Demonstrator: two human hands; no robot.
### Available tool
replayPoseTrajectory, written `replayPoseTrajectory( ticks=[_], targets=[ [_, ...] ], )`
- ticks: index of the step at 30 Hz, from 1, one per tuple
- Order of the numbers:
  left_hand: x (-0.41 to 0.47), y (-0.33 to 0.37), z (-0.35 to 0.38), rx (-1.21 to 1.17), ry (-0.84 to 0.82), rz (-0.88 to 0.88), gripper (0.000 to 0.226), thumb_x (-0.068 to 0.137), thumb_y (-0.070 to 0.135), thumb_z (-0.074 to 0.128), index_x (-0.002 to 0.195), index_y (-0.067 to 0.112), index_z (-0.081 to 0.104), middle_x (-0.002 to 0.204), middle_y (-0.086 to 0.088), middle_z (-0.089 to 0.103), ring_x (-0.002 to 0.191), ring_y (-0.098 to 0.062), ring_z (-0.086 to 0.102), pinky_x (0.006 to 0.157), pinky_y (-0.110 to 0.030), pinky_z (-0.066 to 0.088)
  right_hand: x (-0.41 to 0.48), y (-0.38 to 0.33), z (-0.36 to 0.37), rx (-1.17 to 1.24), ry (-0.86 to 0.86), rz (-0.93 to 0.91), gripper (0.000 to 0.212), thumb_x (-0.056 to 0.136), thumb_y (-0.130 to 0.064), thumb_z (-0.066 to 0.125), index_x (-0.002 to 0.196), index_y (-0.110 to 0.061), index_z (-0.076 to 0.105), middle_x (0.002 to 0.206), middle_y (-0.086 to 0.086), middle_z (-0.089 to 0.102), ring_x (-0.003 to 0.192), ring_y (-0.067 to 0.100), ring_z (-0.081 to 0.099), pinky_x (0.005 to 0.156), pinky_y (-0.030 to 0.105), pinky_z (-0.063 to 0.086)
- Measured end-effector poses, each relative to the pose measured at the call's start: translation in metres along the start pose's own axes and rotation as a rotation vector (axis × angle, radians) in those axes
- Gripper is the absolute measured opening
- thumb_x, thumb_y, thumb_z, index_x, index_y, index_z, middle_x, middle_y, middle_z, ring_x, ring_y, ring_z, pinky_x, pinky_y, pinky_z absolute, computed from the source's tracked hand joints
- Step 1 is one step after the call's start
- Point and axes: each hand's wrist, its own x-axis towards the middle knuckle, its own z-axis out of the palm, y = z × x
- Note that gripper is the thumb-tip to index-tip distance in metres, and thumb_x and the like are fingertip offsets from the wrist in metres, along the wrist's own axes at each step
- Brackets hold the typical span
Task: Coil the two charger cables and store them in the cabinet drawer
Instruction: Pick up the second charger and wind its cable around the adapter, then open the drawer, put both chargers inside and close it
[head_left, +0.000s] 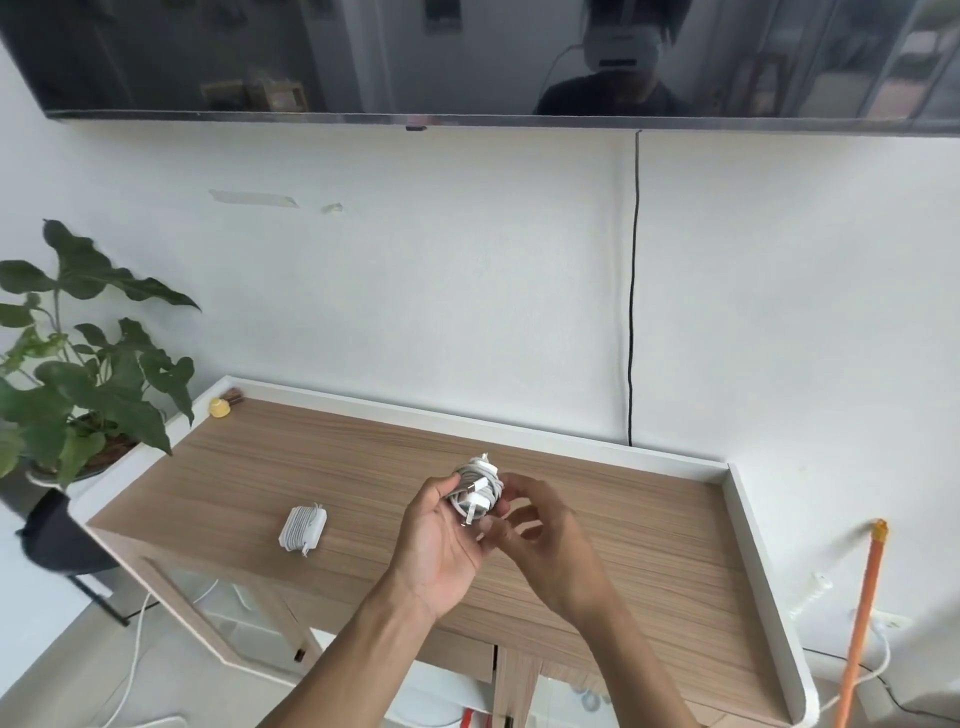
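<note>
**Left hand** (441, 538): palm up, fingers (435, 487) curled round the left side of the coiled charger; firm hold.

**Right hand** (543, 530): fingers (521, 486) bent in against the right and lower side of the same bundle. This hand is blurred, so whether they grip it or only touch it cannot be told.

**Coiled charger** (475, 491): white, with the cable wound round the adapter body. A plug lies across the front of the coil and another part sticks out at the top. It is held in the air between both hands, above the middle of the surface and not touching it.

**Second charger** (303, 527): white, cable wrapped tight round a flat adapter. It lies on the left half of the surface, well apart from the hands.

**Surface** (337, 457): wood-grain cabinet top with a raised white rim along its back and both ends.

**Cabinet front** (228, 618): glass-panelled doors below the near edge of the surface.

**Small yellow object** (219, 407): sits at the far left corner of the surface, against the rim.

**Potted plant** (88, 374): broad green leaves, just past the left end of the surface.

**Black wire** (632, 312): runs straight down the wall to the back rim of the surface.

**Dark screen** (311, 57): mounted on the wall above the surface.

**Orange pole** (863, 618): leans past the right end of the surface.
</note>
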Motion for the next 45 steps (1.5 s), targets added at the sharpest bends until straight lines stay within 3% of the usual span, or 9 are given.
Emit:
replayPoseTrajectory(
  ticks=[4,9,13,17,23,30,38,41,45],
  targets=[
    [-0.007,0.011,-0.022,0.034,0.061,0.029,0.035,0.088,0.027,0.044,0.112,0.009,0.063,0.089,-0.012,0.065,0.072,-0.019,0.055,0.075,-0.035,0.044,0.010,0.003,0.026,-0.025,-0.035,-0.033,0.036,0.084,-0.018,0.072,0.115,-0.031,0.059,0.099,-0.008,0.066,0.082,0.003,0.062,0.066,0.012,0.049],
    [-0.009,0.034,-0.062,0.177,0.137,0.041,0.038,0.085,0.030,0.050,0.113,0.009,0.064,0.101,-0.014,0.066,0.080,-0.020,0.060,0.079,-0.035,0.048,0.023,0.009,0.066,-0.072,-0.036,-0.113,0.038,0.083,-0.020,0.072,0.101,-0.047,0.053,0.098,-0.012,0.065,0.080,0.007,0.064,0.066,0.021,0.053],
    [-0.001,0.053,-0.101,0.351,0.283,-0.001,0.028,0.096,0.027,0.046,0.100,0.014,0.070,0.091,-0.006,0.069,0.075,-0.016,0.063,0.074,-0.033,0.046,0.040,0.023,0.100,-0.175,-0.035,-0.171,0.027,0.081,-0.036,0.065,0.107,-0.031,0.060,0.103,-0.018,0.058,0.078,0.007,0.064,0.064,0.026,0.054],
    [0.013,0.080,-0.137,0.376,0.331,-0.055,0.027,0.098,0.023,0.044,0.097,0.013,0.069,0.088,-0.006,0.070,0.076,-0.017,0.063,0.072,-0.032,0.046,0.068,0.033,0.136,-0.211,-0.103,-0.135,0.028,0.080,-0.035,0.065,0.106,-0.028,0.058,0.106,-0.017,0.058,0.083,0.006,0.064,0.066,0.029,0.056],
    [0.043,0.119,-0.188,0.340,0.298,-0.114,0.023,0.097,0.020,0.048,0.096,0.010,0.069,0.081,-0.005,0.070,0.076,-0.018,0.061,0.074,-0.033,0.047,0.108,0.040,0.179,-0.204,-0.199,-0.001,0.054,0.082,-0.032,0.071,0.129,-0.035,0.045,0.113,-0.022,0.054,0.092,0.004,0.062,0.074,0.020,0.055],
    [0.080,0.130,-0.251,0.496,0.341,-0.243,0.032,0.099,0.030,0.047,0.110,0.007,0.066,0.106,-0.013,0.068,0.094,-0.023,0.063,0.090,-0.041,0.051,0.138,0.071,0.218,-0.454,-0.199,-0.015,0.047,0.079,-0.034,0.073,0.122,-0.026,0.058,0.116,-0.012,0.053,0.089,0.001,0.060,0.072,0.018,0.051],
    [0.088,0.149,-0.298,0.660,0.630,-0.015,0.022,0.096,0.009,0.041,0.109,0.010,0.059,0.087,-0.008,0.064,0.063,-0.019,0.058,0.058,-0.031,0.048,0.160,0.102,0.252,-0.923,-0.264,0.216,0.052,0.078,-0.044,0.067,0.121,-0.020,0.050,0.123,-0.004,0.049,0.102,0.021,0.060,0.080,0.033,0.049],
    [0.087,0.162,-0.315,0.852,0.656,0.086,0.023,0.094,0.016,0.046,0.112,0.016,0.060,0.098,-0.008,0.068,0.075,-0.019,0.066,0.070,-0.037,0.056,0.165,0.111,0.268,-1.005,-0.381,0.268,0.052,0.078,-0.045,0.065,0.119,-0.017,0.048,0.121,0.000,0.048,0.101,0.026,0.061,0.076,0.034,0.045],
    [0.086,0.181,-0.338,1.108,0.651,0.114,0.028,0.096,0.024,0.046,0.120,0.017,0.058,0.109,-0.006,0.069,0.099,-0.025,0.065,0.090,-0.042,0.051,0.167,0.121,0.287,-1.014,-0.410,0.345,0.051,0.080,-0.041,0.066,0.119,-0.013,0.049,0.121,0.003,0.047,0.103,0.028,0.060,0.076,0.036,0.045]
  ],
)
